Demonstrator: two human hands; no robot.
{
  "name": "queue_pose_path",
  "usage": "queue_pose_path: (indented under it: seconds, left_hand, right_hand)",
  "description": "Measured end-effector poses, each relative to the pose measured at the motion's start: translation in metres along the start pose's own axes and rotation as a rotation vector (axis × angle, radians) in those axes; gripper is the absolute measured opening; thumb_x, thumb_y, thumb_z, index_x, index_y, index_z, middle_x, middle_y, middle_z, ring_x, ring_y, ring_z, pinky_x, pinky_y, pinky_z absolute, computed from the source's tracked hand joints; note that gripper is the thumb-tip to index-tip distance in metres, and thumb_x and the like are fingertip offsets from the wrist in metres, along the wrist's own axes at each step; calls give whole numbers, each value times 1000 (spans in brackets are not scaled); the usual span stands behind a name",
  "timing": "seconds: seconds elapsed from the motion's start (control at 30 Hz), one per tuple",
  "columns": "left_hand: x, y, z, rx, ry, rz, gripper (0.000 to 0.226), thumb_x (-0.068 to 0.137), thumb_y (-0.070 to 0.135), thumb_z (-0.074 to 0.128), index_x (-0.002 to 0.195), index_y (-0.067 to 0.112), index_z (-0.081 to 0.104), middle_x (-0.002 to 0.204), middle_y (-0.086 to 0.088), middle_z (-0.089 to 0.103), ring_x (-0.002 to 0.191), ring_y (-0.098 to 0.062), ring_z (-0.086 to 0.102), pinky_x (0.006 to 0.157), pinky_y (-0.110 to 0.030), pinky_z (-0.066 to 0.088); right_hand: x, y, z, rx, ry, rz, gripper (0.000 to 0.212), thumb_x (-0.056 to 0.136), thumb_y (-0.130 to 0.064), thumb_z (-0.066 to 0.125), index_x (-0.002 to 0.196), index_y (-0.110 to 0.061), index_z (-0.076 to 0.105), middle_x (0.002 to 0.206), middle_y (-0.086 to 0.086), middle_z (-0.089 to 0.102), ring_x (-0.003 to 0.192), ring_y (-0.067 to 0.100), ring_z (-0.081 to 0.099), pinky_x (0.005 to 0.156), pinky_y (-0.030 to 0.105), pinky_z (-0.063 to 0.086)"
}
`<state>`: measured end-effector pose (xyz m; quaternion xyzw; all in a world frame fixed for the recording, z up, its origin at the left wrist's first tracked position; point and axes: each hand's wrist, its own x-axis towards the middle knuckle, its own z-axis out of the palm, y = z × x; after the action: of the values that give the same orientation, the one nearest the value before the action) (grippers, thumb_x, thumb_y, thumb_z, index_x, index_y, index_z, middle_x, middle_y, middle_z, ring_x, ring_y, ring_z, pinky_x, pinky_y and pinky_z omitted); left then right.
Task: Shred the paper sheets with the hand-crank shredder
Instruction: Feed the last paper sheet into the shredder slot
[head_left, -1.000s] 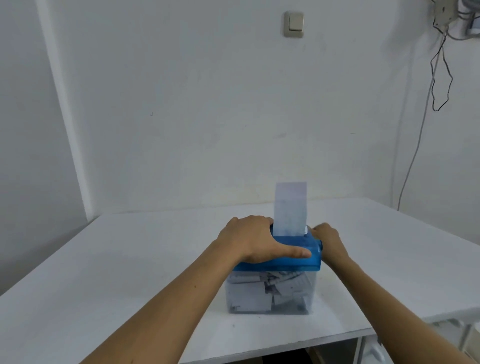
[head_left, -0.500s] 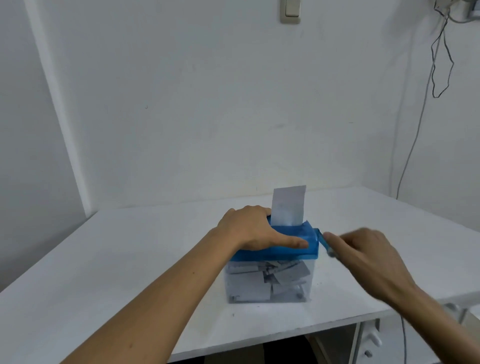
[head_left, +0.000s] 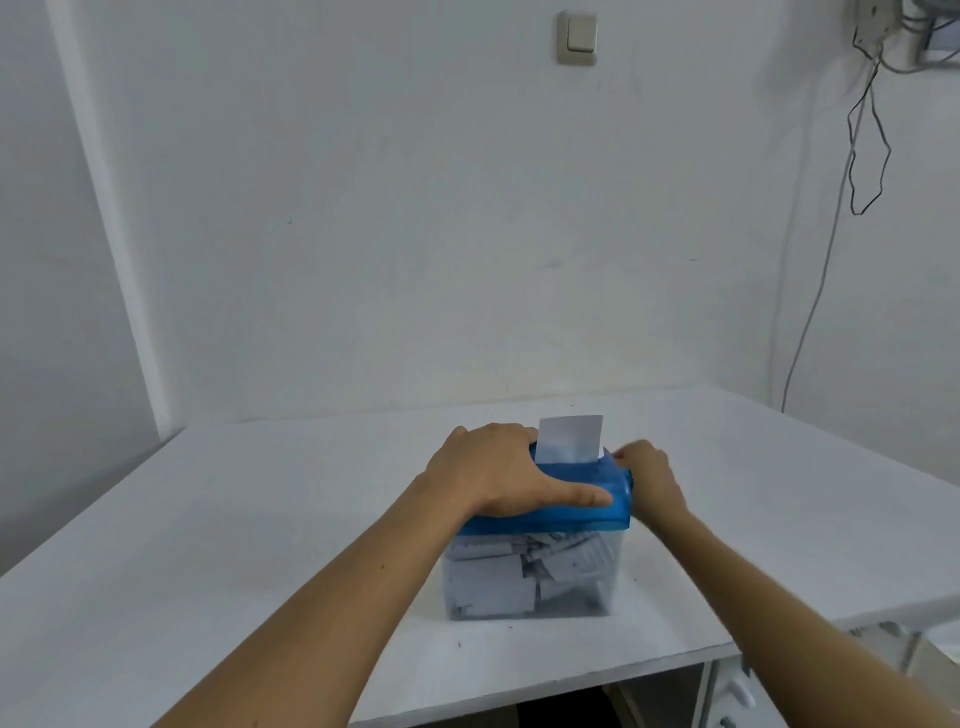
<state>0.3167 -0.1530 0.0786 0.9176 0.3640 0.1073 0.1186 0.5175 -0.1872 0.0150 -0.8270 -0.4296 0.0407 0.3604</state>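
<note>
A hand-crank shredder with a blue lid (head_left: 602, 512) and a clear bin (head_left: 524, 582) full of paper shreds stands mid-table. A white paper sheet (head_left: 570, 437) sticks up from the slot in the lid, only a short part showing. My left hand (head_left: 498, 470) lies flat across the lid, fingers straight, pressing it down. My right hand (head_left: 647, 470) is at the lid's right side, fingers curled round the crank, which is hidden behind the hand.
The white table (head_left: 234, 519) reaches to the wall; its front edge runs just before the bin. A white drawer unit (head_left: 737, 691) sits under the right front corner. Cables (head_left: 862, 156) hang on the right wall.
The sheet has sunk lower into the slot. My right hand swung out and forward with the crank, then came back up against the lid's right side. The left hand stayed put.
</note>
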Motion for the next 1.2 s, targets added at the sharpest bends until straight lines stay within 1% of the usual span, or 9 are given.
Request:
queue_pose_path:
  seconds: [0.13, 0.27, 0.4, 0.6, 0.7, 0.87, 1.0, 1.13, 1.2]
  left_hand:
    - [0, 1, 2, 29, 19, -27, 91, 55, 101, 47, 121, 40, 61, 119, 16, 65, 100, -15, 57, 95, -38, 47]
    - [1, 0, 1, 17, 4, -33, 93, 52, 102, 48, 124, 43, 60, 123, 16, 64, 102, -15, 56, 96, -39, 46]
    - [-2, 2, -1, 3, -31, -34, 91, 53, 101, 50, 124, 44, 59, 123, 17, 64, 104, -15, 56, 98, -39, 44]
    - [-4, 2, -5, -1, -60, 8, 87, 59, 95, 56, 130, 45, 55, 124, 19, 60, 113, -16, 55, 102, -41, 43]
    - [-3, 0, -5, -7, -71, -4, 102, 56, 97, 55, 141, 42, 47, 140, 17, 53, 124, -19, 51, 106, -43, 43]
    - [-2, 0, -4, 32, -62, 39, 95, 62, 95, 52, 136, 36, 52, 127, 18, 58, 113, -16, 55, 100, -37, 41]
    - [1, 1, 1, 38, -8, 15, 81, 61, 98, 47, 113, 37, 59, 102, 18, 62, 93, -11, 56, 90, -36, 42]
    - [0, 2, -1, 38, 5, -15, 85, 61, 97, 49, 121, 37, 58, 114, 17, 62, 97, -14, 54, 91, -36, 41]
    - [1, 0, 0, 32, -7, -16, 89, 59, 98, 49, 124, 38, 57, 116, 18, 61, 99, -14, 54, 92, -36, 42]
  right_hand:
    - [-39, 24, 3, -31, -43, 49, 32, 96, -16, 58, 66, -7, 55, 62, 5, 60, 51, 17, 56, 56, 37, 53]
    - [-78, 21, -20, 71, -74, 7, 45, 104, -33, 43, 77, -4, 64, 69, 11, 66, 49, 16, 60, 56, 33, 54]
    - [-111, 8, -53, -58, -133, -153, 39, 105, -28, 38, 85, -9, 66, 75, 1, 64, 65, 18, 59, 68, 39, 55]
    - [-72, -34, -84, -89, 176, -222, 51, 89, -37, 56, 51, -3, 56, 40, -3, 44, 40, 14, 31, 43, 25, 33]
    - [-28, -41, -78, 29, 269, -247, 45, 88, -33, 55, 55, -3, 58, 50, 7, 63, 41, 22, 49, 46, 33, 45]
    - [21, -33, -39, -69, 20, -83, 48, 88, -47, 61, 57, -11, 58, 57, -2, 64, 63, 20, 63, 60, 28, 45]
    - [-4, 7, 5, -39, -114, 48, 39, 89, -6, 60, 55, -11, 42, 60, 5, 53, 57, 19, 49, 55, 29, 40]
    - [-60, 12, -11, -49, -117, 7, 37, 94, -9, 55, 61, -16, 41, 62, 5, 57, 49, 13, 52, 50, 20, 42]
    - [-84, 11, -31, 20, -175, -20, 33, 101, -18, 50, 68, -12, 52, 65, 11, 64, 46, 15, 59, 50, 26, 49]
